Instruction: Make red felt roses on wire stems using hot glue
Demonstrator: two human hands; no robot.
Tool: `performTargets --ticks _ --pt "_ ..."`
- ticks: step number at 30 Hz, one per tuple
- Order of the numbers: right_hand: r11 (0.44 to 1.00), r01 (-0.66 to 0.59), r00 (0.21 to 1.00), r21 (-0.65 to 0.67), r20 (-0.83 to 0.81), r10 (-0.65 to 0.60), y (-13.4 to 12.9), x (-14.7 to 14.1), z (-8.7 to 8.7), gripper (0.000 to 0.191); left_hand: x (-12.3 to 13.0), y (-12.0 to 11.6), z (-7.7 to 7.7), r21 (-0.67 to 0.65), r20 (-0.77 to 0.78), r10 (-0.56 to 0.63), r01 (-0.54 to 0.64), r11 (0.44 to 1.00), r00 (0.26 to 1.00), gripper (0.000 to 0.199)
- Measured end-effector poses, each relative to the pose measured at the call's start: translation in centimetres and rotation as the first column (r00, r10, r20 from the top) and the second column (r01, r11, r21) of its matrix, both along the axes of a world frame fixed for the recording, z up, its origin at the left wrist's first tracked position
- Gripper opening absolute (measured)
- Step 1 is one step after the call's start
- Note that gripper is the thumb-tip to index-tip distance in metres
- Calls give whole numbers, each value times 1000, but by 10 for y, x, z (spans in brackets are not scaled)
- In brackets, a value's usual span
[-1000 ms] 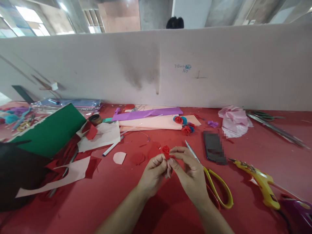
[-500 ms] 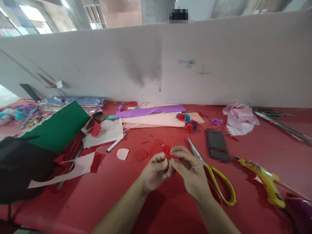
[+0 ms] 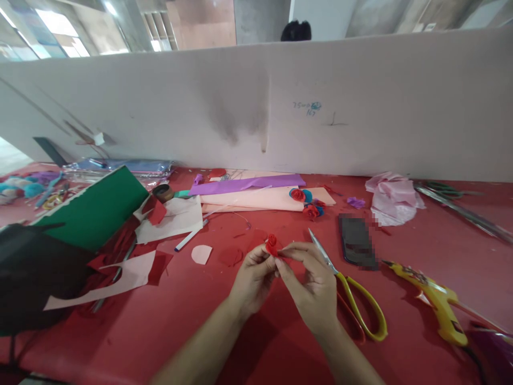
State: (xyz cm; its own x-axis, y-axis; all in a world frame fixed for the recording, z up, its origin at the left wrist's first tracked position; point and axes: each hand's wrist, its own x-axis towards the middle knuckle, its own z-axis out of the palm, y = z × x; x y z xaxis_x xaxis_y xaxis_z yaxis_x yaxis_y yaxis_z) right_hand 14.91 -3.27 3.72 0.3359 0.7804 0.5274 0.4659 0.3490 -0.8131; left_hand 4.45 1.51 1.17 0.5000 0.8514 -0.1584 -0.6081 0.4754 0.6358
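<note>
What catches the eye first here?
Probably the small red fabric-like rose, pinched between the left hand and right hand. Just right of them lie the yellow-handled scissors, with the yellow glue gun farther right on the red tabletop.

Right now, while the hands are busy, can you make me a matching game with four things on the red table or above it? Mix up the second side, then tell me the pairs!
Things:
1. Scissors
2. Glue gun
3. Crumpled sheet
4. Nearest flower

Colour or place:
A. Pale pink
B. Between the fingers of the left hand and right hand
C. One yellow handle, one red
D. Yellow, right of the phone

Pairs: 1-C, 2-D, 3-A, 4-B
</note>
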Motion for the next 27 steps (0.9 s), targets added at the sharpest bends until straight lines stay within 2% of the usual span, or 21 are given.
performTargets --ticks 3,7,10,14,17,20,23,25,27 --pt "999 -31 998 -28 -54 30 -1 0 0 13 0 0 0 -8 1 -3 3 1000 1000 15" --pt "987 -156 960 -43 -242 141 2 2 -4 11 0 1 1 16 -7 3 -3 1000 1000 15" --pt "962 -268 888 -48 -399 228 5 6 -7 12 -2 4 1 45 -20 -22 22 999 1000 17" --pt "893 -441 784 -89 -524 334 6 12 -5 15 -7 8 1 97 -26 -152 154 983 988 19" --pt "842 -535 699 -67 -595 397 7 16 -2 14 -10 10 1 117 -55 -224 229 966 973 24" --pt "847 -528 669 -57 -642 374 10 17 -4 8 -11 11 0 114 -73 -231 238 965 970 24" --pt "887 -454 732 -81 -602 320 14 16 -11 4 -9 10 1 135 -60 -205 211 968 977 21" --pt "917 -390 785 -89 -553 280 16 16 -15 3 -8 9 3 205 -86 -113 129 970 990 18" --pt "936 -333 820 -112 -524 229 17 15 -17 4 -8 9 6 313 -157 29 22 949 987 15"
